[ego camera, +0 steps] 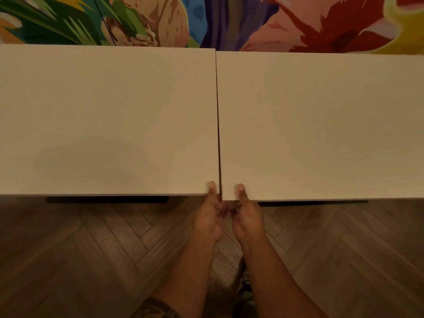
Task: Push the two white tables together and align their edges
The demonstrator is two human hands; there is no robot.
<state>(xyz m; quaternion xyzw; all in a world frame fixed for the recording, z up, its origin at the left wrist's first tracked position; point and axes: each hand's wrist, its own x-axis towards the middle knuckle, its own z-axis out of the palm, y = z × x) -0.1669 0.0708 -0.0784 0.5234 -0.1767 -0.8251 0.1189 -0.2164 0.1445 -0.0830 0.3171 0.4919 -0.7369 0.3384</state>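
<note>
Tables are side by side now, left table [103, 115] and right table [321, 125] with just a thin dark seam between (right one sits slightly nearer me). My left hand [210, 214] and right hand [246, 214] each pinch a near corner beside the seam, thumbs on top. Herringbone floor [80, 260] below, painted mural [252, 21] behind.

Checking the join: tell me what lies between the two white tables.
Only a thin dark seam separates the left table and right table; nothing sits in it, per the head view.
</note>
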